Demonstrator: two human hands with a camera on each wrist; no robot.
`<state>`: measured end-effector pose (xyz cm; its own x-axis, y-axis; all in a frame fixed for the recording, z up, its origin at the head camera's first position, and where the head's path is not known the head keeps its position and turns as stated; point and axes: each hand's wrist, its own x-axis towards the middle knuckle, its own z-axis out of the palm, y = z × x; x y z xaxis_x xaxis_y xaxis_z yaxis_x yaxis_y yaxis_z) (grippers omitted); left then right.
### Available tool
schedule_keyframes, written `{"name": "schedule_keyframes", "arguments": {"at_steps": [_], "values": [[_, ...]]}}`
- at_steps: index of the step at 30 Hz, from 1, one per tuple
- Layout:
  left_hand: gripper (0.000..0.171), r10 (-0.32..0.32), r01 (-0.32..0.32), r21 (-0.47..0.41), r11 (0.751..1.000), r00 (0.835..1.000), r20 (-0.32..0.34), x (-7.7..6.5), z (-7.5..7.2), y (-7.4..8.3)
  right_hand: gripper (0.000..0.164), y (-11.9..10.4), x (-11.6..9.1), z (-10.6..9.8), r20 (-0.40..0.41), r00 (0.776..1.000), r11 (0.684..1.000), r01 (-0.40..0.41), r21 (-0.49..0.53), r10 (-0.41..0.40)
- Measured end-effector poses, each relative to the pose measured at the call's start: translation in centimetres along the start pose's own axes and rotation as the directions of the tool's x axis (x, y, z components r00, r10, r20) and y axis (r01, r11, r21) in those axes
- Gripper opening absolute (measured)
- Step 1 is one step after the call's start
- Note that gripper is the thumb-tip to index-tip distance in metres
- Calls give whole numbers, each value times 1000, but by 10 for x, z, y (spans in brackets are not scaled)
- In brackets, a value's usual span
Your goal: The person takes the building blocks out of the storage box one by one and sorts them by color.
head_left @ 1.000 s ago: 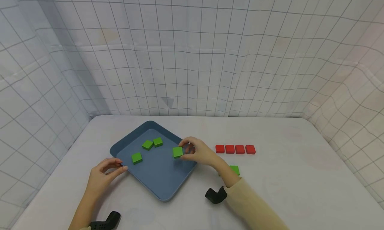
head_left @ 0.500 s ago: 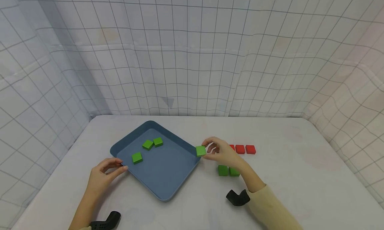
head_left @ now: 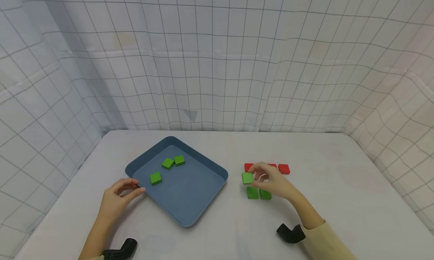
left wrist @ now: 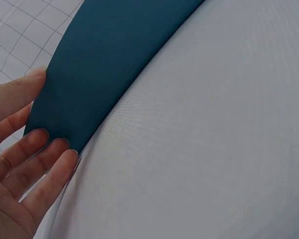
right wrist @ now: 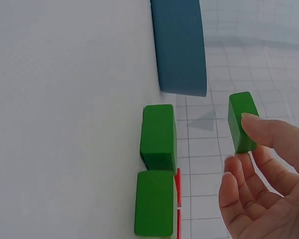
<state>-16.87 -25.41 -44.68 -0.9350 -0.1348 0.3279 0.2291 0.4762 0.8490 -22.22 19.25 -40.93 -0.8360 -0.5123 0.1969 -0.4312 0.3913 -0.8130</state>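
A screened-off work booth, lab-like in its set-up, frames a pale surface (head_left: 339, 199) with rounded far corners. White sheeting (head_left: 217, 64) ruled with a dark grid hangs behind it and along both sides; wavering lines, creases and soft folds show a drape rather than a tiled wall. Plain test-style pieces add to the look: a shallow blue tray (head_left: 190, 199), with uniform green blocks (head_left: 252, 193) and red blocks (head_left: 284, 169). Black wrist-worn devices (head_left: 291, 235), visible near the front on both sides, suggest a recording station. Whether the building is a laboratory, an office or a home cannot be told.
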Motion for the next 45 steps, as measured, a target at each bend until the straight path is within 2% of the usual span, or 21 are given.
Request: {"name": "schedule_keyframes", "arguments": {"at_steps": [7,21,27,37,45], "values": [[29,-4,4,-7,1000,1000,1,0,0,0,33,9,-20,-12,-11,998,998,-57,-5,57],[29,-14,14,-7,1000,1000,8,0,0,1,33,28,-49,-34,-67,996,997,-54,-48,51],[29,-12,12,-12,1000,1000,8,0,0,1,33,35,-56,-39,-53,996,997,-70,-44,68],[30,-17,17,3,1000,1000,5,-1,0,0,35,40,-65,-40,-15,985,985,-171,-31,171],[30,-23,23,30,999,1000,0,0,0,0,33,41,-67,-38,-14,976,975,-218,-40,218]]}}
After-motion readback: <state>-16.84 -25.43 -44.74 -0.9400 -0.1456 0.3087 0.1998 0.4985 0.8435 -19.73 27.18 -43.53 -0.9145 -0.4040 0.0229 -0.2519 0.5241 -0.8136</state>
